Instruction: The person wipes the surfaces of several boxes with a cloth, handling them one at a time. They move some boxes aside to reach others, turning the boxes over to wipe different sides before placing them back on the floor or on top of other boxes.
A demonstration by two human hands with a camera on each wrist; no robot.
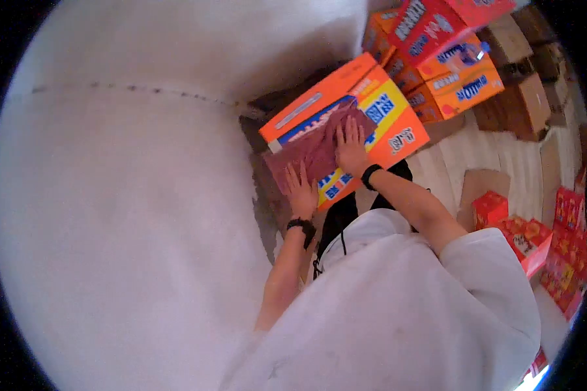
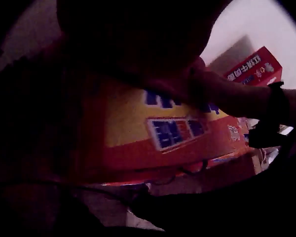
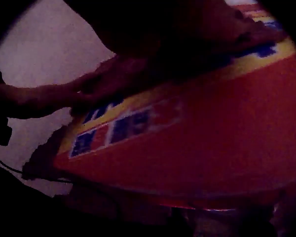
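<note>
A large orange, yellow and blue printed carton lies in front of the person, with a dark maroon cloth-like sheet across its top. The left hand presses on the sheet near the carton's lower left edge, fingers spread. Farther right, the right hand rests on the sheet with its fingers straight. Both wrists wear dark bands. In the dim left wrist view, the carton's printed side shows below the hands. The right wrist view also shows the carton, its upper part hidden by a dark hand.
A white wall stands close on the left. Orange cartons are stacked at the upper right, with a red carton on top. Brown cardboard boxes stand beyond them. Red packages sit at the right.
</note>
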